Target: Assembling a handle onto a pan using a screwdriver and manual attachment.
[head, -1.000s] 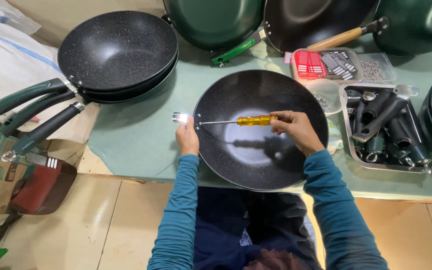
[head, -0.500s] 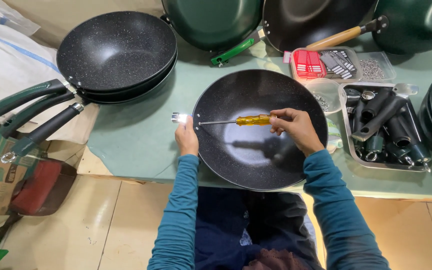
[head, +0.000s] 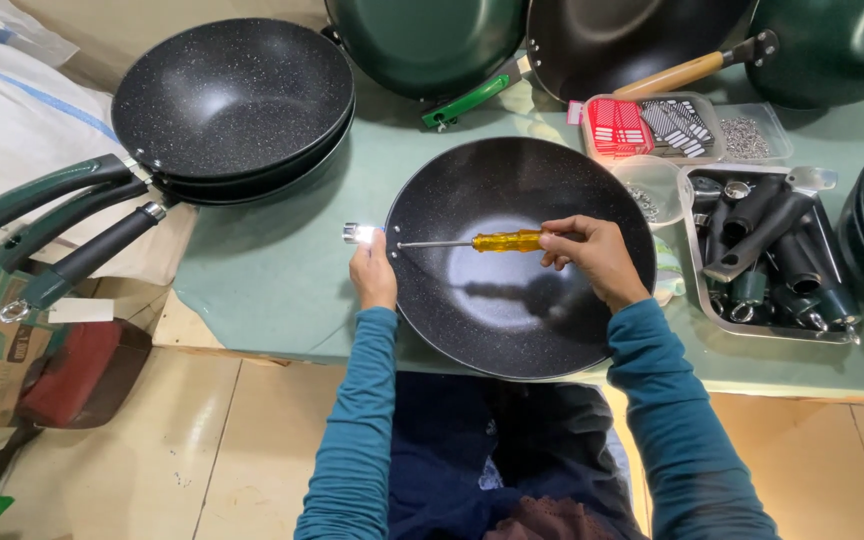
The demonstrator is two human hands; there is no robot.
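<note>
At the pan's (head: 522, 260) left rim, the left hand (head: 372, 275) pinches a shiny metal bracket (head: 360, 233); the right hand (head: 592, 255), fingers wrapped around the yellow screwdriver (head: 507, 241), has barely moved, suggesting steady screwing.

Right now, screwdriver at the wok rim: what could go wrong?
1. The screwdriver lies across the speckled wok; a slip could scratch its coating.
2. The left hand pinches the metal bracket right at the tip; a slip could jab it.
3. The wok overhangs the table edge; pushing could tip it.
</note>
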